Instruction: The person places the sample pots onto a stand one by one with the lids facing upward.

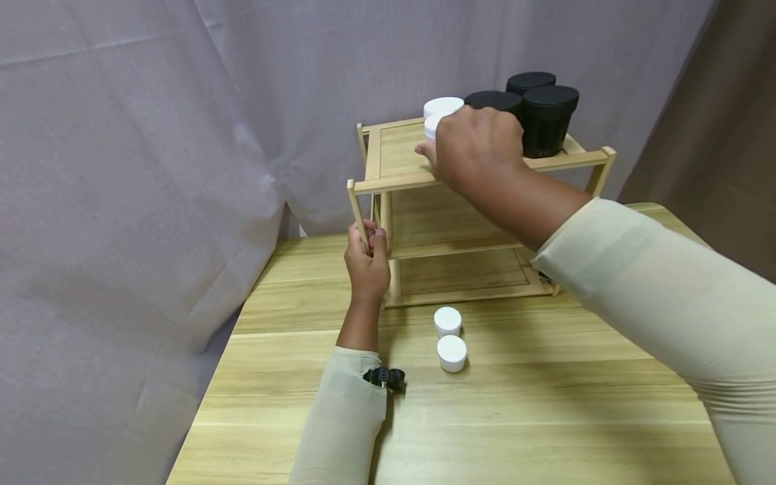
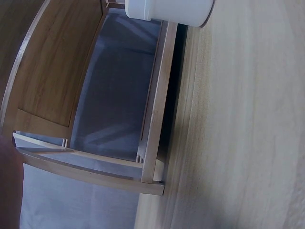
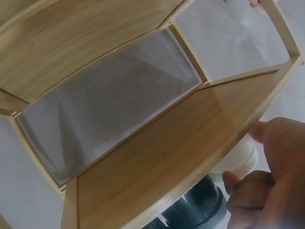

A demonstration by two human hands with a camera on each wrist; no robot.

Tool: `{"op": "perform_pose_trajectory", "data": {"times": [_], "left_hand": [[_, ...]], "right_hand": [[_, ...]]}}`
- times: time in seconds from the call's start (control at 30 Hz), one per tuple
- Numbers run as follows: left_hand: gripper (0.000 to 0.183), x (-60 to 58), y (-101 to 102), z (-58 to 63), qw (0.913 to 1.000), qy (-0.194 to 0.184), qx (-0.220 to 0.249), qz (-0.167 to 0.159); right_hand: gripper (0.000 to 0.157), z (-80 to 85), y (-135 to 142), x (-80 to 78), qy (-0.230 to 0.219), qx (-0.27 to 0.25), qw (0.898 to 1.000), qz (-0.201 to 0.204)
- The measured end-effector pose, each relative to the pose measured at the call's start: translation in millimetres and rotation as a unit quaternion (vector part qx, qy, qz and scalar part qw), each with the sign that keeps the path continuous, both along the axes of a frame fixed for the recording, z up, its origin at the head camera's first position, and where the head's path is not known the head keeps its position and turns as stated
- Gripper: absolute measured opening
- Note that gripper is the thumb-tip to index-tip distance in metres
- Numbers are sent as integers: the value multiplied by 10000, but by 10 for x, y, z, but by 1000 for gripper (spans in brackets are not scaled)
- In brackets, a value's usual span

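My left hand (image 1: pixel 368 266) grips the left front post of a wooden rack (image 1: pixel 394 182). My right hand (image 1: pixel 479 145) is at the front of the top shelf, where its thumb and curled fingers hold a small white lidded jar (image 1: pixel 431 126), mostly covered by the hand. In the right wrist view, that white jar (image 3: pixel 238 157) shows between thumb and fingers, just past the shelf edge. Right behind it stands another white jar (image 1: pixel 444 106). Black lidded tubs (image 1: pixel 548 121) stand on the right part of the shelf.
Two white jars (image 1: pixel 451 353) stand on the wooden table (image 1: pixel 291 397) before the rack, one behind the other. Lower down, the rack has a middle shelf (image 1: pixel 448 215) and a bottom shelf (image 1: pixel 467 273). A grey curtain (image 1: pixel 303 81) hangs behind.
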State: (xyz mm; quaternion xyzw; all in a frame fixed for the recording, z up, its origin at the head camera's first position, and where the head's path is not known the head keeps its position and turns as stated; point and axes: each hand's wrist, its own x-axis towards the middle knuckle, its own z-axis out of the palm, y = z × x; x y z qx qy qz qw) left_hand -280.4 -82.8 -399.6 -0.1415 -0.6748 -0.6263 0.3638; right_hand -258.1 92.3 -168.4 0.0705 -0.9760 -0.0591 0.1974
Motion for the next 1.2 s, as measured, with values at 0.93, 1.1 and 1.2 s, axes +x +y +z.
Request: {"op": "perform_pose_trajectory", "data": {"times": [0.93,1.1,1.2], "left_hand": [[16,-8,5,13,9999,-97,61,-5],[16,-9,-8,11,10000,-79,48,-19],[16,-6,-17,0,10000,-86,4,16]], "right_hand": [[79,-277,130,332,1138,-14,9922,512],[80,-363,169,363,1215,-17,9908,596],[80,-409,193,383,1177,-57,9912,610]]}}
